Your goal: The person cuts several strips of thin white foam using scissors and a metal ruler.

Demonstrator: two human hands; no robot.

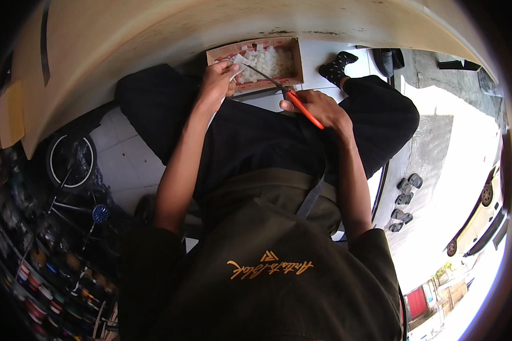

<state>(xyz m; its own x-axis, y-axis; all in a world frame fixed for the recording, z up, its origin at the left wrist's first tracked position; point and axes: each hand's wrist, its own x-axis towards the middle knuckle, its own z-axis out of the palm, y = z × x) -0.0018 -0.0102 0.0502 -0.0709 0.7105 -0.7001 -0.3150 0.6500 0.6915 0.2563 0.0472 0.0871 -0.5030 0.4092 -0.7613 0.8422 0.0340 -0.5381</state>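
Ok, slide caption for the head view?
Right hand holding orange-handled metal scissors, left hand holding a thin white strip, by an open cardboard box of small white pieces.

Head view: wide fisheye, worn on the head, facing steeply down at close range; shirt (261, 227) near, box (299, 62) far, car (481, 227) right.

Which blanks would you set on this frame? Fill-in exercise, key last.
1. The right grip holds a pair of ____ with orange-red handles.
2. The left grip holds a strip whose colour is ____.
3. Many small pale pieces lie inside an open cardboard ____.

Missing words: scissors; white; box.
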